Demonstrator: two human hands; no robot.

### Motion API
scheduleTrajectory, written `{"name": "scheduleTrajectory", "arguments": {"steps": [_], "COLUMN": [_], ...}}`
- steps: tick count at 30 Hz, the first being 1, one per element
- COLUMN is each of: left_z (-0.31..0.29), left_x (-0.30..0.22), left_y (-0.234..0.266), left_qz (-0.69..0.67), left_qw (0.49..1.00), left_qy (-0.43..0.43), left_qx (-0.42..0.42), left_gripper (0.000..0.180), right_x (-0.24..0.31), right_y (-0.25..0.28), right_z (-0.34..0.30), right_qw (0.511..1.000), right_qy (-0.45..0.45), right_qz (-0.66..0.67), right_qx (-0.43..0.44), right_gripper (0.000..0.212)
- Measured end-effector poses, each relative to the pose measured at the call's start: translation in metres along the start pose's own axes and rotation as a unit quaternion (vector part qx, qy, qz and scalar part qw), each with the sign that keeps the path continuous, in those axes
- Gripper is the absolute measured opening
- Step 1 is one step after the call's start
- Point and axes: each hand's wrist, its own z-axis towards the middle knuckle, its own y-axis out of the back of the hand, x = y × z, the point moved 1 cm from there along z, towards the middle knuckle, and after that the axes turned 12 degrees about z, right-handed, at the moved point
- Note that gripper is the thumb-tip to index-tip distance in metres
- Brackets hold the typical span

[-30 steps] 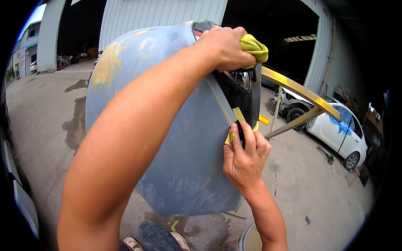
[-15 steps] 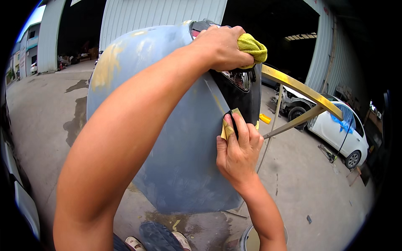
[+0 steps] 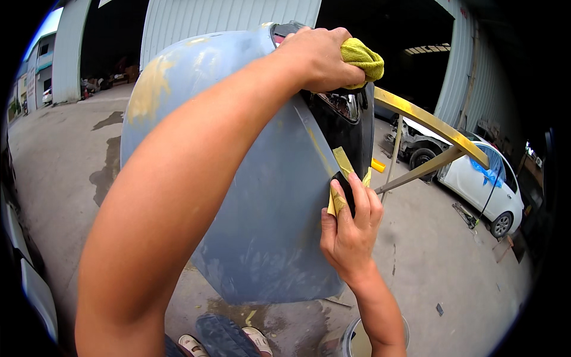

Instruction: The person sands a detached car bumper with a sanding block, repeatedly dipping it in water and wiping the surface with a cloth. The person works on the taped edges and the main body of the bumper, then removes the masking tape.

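A large grey car body panel [image 3: 256, 208] with tan filler patches stands upright before me. My left hand [image 3: 321, 62] reaches across its top and grips a crumpled yellow-green cloth [image 3: 364, 58]. Beneath that hand, a black glossy section [image 3: 342, 134] runs down the panel's right side. Lower down, my right hand [image 3: 357, 229] is closed around yellowish sandpaper [image 3: 341, 160] folded over a black sanding block [image 3: 344, 183]. The fingers press the paper to the panel's right edge, where a thin tan line shows along a crease.
A yellow-edged metal stand [image 3: 416, 112] juts out right of the panel. Near my feet, a bucket [image 3: 347, 342] holds murky liquid. A white car [image 3: 485, 184] with its front stripped is parked at right. Wet patches mark the concrete floor [image 3: 452, 262].
My right hand has slid down and slightly right along the panel's edge with the sandpaper. My left hand has shifted slightly up and right with the cloth.
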Motion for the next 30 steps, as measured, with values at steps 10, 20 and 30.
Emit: {"name": "scheduleTrajectory", "arguments": {"steps": [10, 20, 30], "left_z": [0.0, 0.0, -0.002], "left_x": [0.002, 0.005, -0.002], "left_y": [0.0, -0.001, 0.0], "left_qz": [0.004, -0.012, -0.017], "left_qw": [1.0, 1.0, 1.0], "left_qy": [0.002, -0.005, 0.006], "left_qx": [-0.003, -0.005, 0.001], "left_gripper": [0.057, 0.058, 0.059], "right_x": [0.008, 0.01, 0.011], "right_y": [-0.021, -0.02, -0.025], "right_z": [0.034, 0.041, 0.045], "right_qw": [0.999, 0.999, 0.998], "right_qy": [0.034, 0.044, 0.051], "right_qz": [0.007, 0.003, -0.034], "right_qx": [0.03, 0.027, 0.021], "right_gripper": [0.056, 0.057, 0.055]}}
